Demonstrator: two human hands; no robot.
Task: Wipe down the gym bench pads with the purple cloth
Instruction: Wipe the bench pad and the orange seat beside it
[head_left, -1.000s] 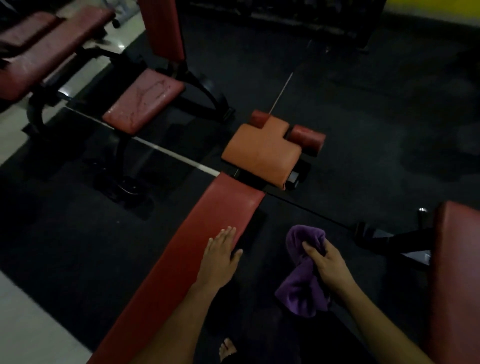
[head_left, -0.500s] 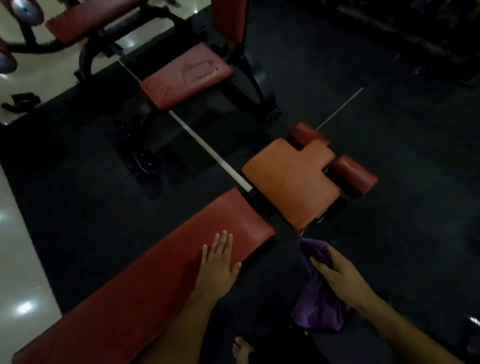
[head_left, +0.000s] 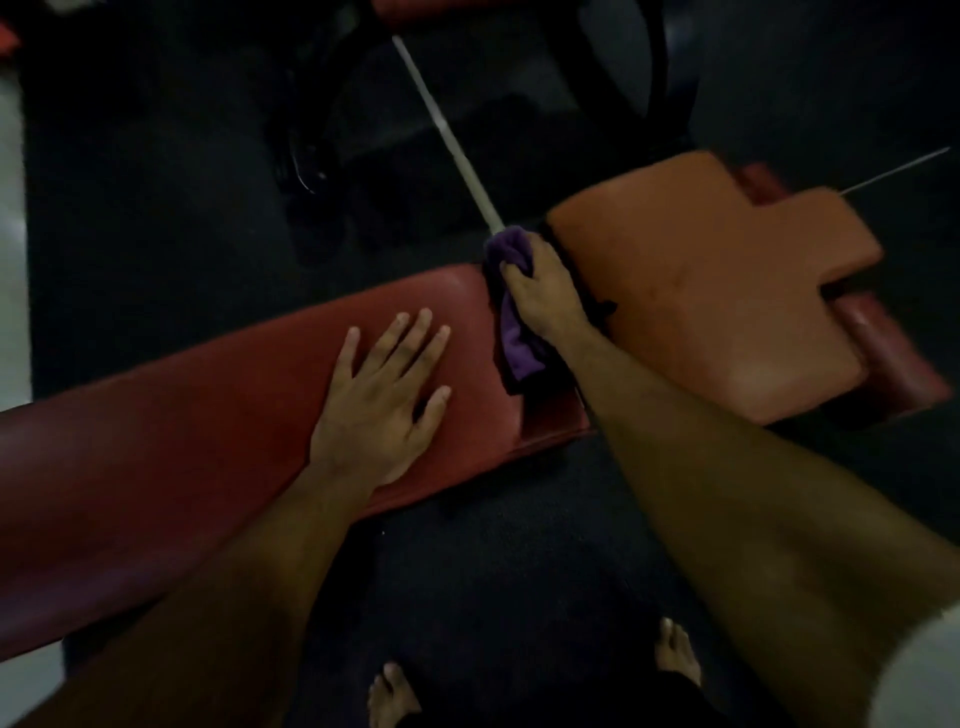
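The right hand (head_left: 540, 291) holds the bunched purple cloth (head_left: 514, 312) in a closed grip at the red bench pad's (head_left: 208, 415) end. The left hand (head_left: 379, 400) lies flat, fingers spread wide, on that pad.

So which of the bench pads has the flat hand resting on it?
The long red pad: the left hand lies flat on it. The orange pad has no hand on top.

The long red worktop (head_left: 182, 431) carries a left hand (head_left: 379, 405) lying flat and a purple cloth (head_left: 511, 306) at its end. It stands on dark floor (head_left: 493, 571) beside an orange pad (head_left: 701, 291).
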